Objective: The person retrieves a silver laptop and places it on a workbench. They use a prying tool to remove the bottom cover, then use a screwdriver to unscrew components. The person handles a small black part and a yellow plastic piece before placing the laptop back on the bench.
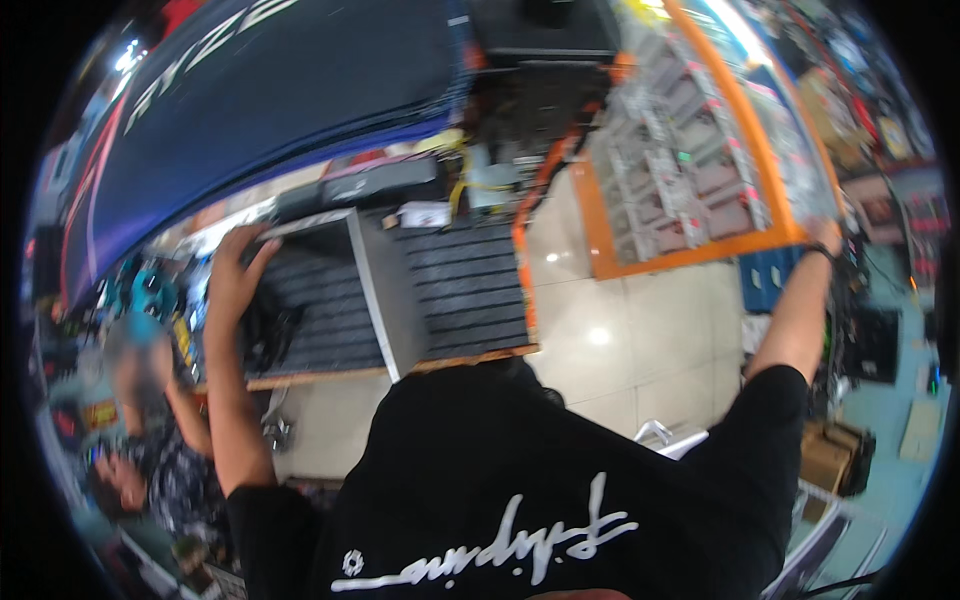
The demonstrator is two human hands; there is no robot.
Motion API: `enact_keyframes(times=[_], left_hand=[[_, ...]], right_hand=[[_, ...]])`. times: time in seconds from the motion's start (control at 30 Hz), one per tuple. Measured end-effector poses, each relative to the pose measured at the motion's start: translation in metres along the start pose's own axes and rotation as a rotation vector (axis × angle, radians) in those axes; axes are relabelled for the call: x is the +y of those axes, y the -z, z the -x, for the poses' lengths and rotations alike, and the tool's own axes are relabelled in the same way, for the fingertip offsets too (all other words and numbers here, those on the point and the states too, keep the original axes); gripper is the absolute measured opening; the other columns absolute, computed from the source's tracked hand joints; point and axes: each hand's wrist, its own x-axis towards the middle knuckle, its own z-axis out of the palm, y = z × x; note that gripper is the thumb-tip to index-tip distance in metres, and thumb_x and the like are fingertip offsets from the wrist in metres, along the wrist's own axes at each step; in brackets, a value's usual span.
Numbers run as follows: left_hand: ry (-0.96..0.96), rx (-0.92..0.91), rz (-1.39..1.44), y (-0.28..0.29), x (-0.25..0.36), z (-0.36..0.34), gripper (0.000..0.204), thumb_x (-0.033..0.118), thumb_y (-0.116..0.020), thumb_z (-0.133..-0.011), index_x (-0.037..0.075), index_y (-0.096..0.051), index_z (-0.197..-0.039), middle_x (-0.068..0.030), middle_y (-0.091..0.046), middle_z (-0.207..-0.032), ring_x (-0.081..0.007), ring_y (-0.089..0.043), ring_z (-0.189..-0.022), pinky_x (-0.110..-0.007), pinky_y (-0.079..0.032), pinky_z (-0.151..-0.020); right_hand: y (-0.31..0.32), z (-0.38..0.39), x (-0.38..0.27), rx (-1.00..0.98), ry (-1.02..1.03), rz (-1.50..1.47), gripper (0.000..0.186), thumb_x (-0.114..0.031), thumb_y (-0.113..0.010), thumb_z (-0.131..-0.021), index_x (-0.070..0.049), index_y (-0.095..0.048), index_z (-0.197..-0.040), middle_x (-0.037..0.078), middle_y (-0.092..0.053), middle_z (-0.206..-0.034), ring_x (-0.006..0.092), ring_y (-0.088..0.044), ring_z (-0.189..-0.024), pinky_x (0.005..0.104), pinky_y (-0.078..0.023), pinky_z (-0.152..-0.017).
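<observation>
On the ribbed dark bench top stands an open box-like frame with silver-grey edges and a flat grey side; its exact kind is unclear. My left hand grips its far left corner, thumb and fingers bent round the edge. Far out to the right, my right hand holds the near right corner of an orange-framed display case. Behind the case's clear front are several rows of small packaged goods. The fingertips of the right hand are partly hidden.
The ribbed bench has an orange edge. Behind the frame lie a black long case and yellow cables. A big dark banner-like panel fills the far left. Another person is at the left. Cardboard boxes stand at right.
</observation>
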Motion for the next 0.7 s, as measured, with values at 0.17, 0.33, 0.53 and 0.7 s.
enact_keyframes(times=[0.17, 0.33, 0.53, 0.7], left_hand=[[0.059, -0.100, 0.044, 0.027, -0.008, 0.006, 0.034, 0.030, -0.073, -0.094, 0.000, -0.072, -0.111, -0.0152, -0.072, -0.112, -0.0307, -0.068, -0.107, -0.037, -0.051, -0.095], [0.118, -0.121, 0.068, 0.033, -0.001, 0.006, 0.033, 0.033, -0.073, -0.093, 0.003, -0.074, -0.107, -0.0132, -0.074, -0.104, -0.0299, -0.071, -0.097, -0.038, -0.054, -0.083], [0.058, -0.086, 0.009, 0.032, -0.001, 0.014, 0.034, 0.037, -0.074, -0.091, 0.003, -0.075, -0.099, -0.0131, -0.074, -0.097, -0.0319, -0.070, -0.091, -0.040, -0.054, -0.077], [0.057, -0.044, 0.022, 0.031, 0.009, 0.043, 0.031, 0.033, -0.076, -0.090, 0.003, -0.077, -0.096, -0.0135, -0.074, -0.093, -0.0333, -0.071, -0.084, -0.038, -0.055, -0.074]], right_hand=[[0.063, 0.016, -0.002, 0.175, -0.851, -0.953, 0.071, -0.053, -0.069, -0.086, 0.005, -0.065, -0.126, 0.021, -0.071, -0.120, 0.0335, -0.068, -0.110, 0.0447, -0.053, -0.095], [0.340, 0.237, -0.088, 1.327, -0.413, -2.028, 0.026, -0.016, -0.054, -0.105, 0.004, -0.068, -0.112, 0.016, -0.072, -0.105, 0.0234, -0.069, -0.092, 0.0342, -0.057, -0.081], [0.585, 0.459, -0.263, 0.155, 1.054, -1.958, 0.065, -0.045, -0.067, -0.096, 0.001, -0.054, -0.141, 0.020, -0.066, -0.127, 0.0298, -0.066, -0.110, 0.0393, -0.053, -0.093], [0.640, 0.473, -0.330, 0.288, 1.067, -1.748, 0.053, -0.027, -0.062, -0.098, 0.004, -0.052, -0.140, 0.033, -0.068, -0.095, 0.0499, -0.067, -0.089, 0.0536, -0.053, -0.080]])
